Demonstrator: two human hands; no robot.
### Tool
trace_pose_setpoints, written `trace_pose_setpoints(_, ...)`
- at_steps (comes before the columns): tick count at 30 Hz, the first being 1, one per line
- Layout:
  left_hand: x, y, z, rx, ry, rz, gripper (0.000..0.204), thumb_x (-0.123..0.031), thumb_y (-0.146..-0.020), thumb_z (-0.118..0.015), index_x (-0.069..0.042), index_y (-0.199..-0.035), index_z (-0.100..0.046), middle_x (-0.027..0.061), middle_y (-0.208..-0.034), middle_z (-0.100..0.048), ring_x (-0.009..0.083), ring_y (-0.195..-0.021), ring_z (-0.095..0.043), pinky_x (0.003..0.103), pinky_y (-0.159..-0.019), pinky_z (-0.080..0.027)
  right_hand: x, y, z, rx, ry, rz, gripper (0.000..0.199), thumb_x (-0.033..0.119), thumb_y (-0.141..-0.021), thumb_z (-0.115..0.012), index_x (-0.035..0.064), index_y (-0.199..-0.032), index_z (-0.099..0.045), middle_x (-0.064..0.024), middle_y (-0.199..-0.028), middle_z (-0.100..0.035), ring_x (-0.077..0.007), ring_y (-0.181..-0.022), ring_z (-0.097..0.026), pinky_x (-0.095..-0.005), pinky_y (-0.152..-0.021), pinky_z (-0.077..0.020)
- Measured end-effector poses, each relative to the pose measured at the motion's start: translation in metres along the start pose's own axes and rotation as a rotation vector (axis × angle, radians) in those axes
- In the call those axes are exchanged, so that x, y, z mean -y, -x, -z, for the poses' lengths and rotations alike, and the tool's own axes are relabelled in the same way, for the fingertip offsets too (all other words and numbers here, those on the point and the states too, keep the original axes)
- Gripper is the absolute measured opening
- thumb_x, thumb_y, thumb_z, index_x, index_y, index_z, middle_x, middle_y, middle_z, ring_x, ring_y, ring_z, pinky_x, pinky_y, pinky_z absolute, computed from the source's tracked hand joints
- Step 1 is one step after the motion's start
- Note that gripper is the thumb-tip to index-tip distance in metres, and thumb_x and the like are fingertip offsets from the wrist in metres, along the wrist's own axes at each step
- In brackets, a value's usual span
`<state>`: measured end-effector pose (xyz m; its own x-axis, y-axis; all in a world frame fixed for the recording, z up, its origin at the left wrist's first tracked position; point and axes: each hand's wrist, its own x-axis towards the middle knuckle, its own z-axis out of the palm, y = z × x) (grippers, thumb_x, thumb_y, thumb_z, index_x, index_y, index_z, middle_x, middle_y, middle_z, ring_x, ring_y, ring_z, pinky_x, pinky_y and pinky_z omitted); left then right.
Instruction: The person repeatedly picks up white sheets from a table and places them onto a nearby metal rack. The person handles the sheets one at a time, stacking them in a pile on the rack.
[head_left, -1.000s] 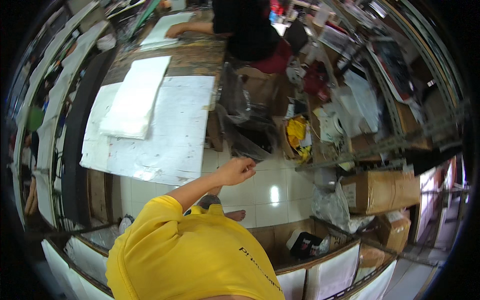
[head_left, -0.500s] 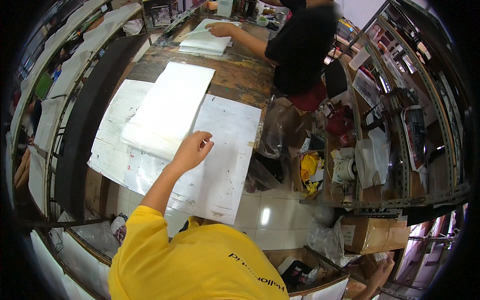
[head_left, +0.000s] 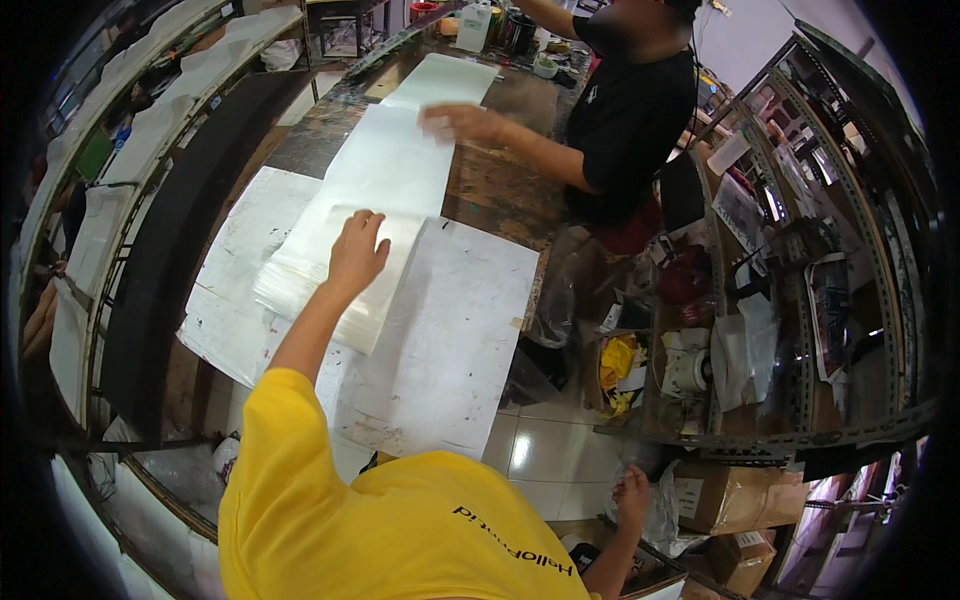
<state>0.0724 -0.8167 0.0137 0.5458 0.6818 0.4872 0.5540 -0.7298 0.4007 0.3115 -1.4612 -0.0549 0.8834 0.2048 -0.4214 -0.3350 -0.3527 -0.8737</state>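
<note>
My left hand [head_left: 357, 252] reaches over a stack of thin white translucent sheets [head_left: 300, 278], its fingers stretched forward and the thumb apart, touching or just above the top. My right hand [head_left: 629, 497] is low at my right side, off the table, with curled fingers and nothing visible in them. A whitish sheet [head_left: 385, 160] stretches from the stack toward a second pile of sheets [head_left: 440, 78] farther up the table. Above that sheet, a co-worker's hand [head_left: 458, 123] is smeared by motion.
A stained white board [head_left: 445, 320] lies under the stack on a paint-marked wooden table [head_left: 490, 190]. The co-worker in black [head_left: 635, 110] stands at the table's right side. Shelving crowds both sides, with a cardboard box [head_left: 745, 500] at lower right. Containers [head_left: 473, 27] stand at the far end.
My left hand has moved forward and left onto the stack. My right hand has risen and come inward. A sheet now spans toward the far pile; the co-worker's hand has moved nearer.
</note>
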Motion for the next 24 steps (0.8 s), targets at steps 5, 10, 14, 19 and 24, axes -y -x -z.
trace_pose_setpoints(5, 0.042, -0.024, -0.028, 0.311, -0.334, -0.104, 0.022, -0.009, -0.080, -0.064, -0.005, -0.102, -0.063, 0.0155, -0.106, -0.062, 0.0308, -0.102, -0.061, 0.045, -0.080, -0.052, -0.022, 0.010, -0.002, -0.012, -0.031, -0.080, 0.032, 0.025, -0.098, -0.060, 0.0068, -0.123, -0.055, -0.0019, -0.078, -0.055, -0.0105, -0.063, -0.053, -0.0258, -0.056, -0.0441)
trace_pose_setpoints(10, 0.052, -0.032, -0.036, 0.425, -0.447, -0.261, 0.015, -0.011, -0.087, -0.054, -0.007, -0.095, -0.066, 0.0120, -0.087, -0.066, 0.0297, -0.087, -0.066, 0.045, -0.075, -0.053, -0.028, 0.038, 0.009, -0.122, -0.020, -0.110, 0.032, 0.024, -0.097, -0.060, 0.0045, -0.122, -0.056, -0.0021, -0.078, -0.056, -0.0108, -0.064, -0.053, -0.0255, -0.057, -0.0437)
trace_pose_setpoints(14, 0.018, -0.036, -0.040, 0.332, -0.359, -0.377, 0.008, -0.011, -0.086, -0.056, -0.006, -0.087, -0.062, 0.0132, -0.083, -0.063, 0.0326, -0.083, -0.063, 0.046, -0.072, -0.051, -0.011, 0.049, -0.017, -0.125, -0.026, -0.087, 0.032, 0.019, -0.096, -0.058, 0.0034, -0.124, -0.057, -0.0019, -0.078, -0.056, -0.0098, -0.062, -0.051, -0.0255, -0.055, -0.0416)
trace_pose_setpoints(19, -0.110, -0.002, -0.068, 0.337, -0.111, -0.671, 0.004, -0.009, -0.088, -0.059, -0.006, -0.086, -0.060, 0.0129, -0.074, -0.058, 0.0328, -0.068, -0.059, 0.045, -0.060, -0.045, 0.054, 0.051, -0.097, 0.224, 0.081, 0.187, 0.052, 0.027, -0.096, -0.063, 0.0111, -0.143, -0.046, -0.0085, -0.105, -0.065, -0.0169, -0.091, -0.063, -0.0310, -0.077, -0.0531)
trace_pose_setpoints(24, -0.249, 0.074, -0.085, 0.570, 0.338, -0.883, 0.003, -0.008, -0.087, -0.062, -0.005, -0.089, -0.063, 0.0168, -0.079, -0.062, 0.0383, -0.064, -0.061, 0.049, -0.057, -0.048, 0.134, 0.062, -0.145, 0.433, 0.154, 0.445, 0.065, 0.035, -0.098, -0.060, 0.0071, -0.151, -0.034, -0.0129, -0.109, -0.066, -0.0219, -0.098, -0.064, -0.0333, -0.086, -0.0512)
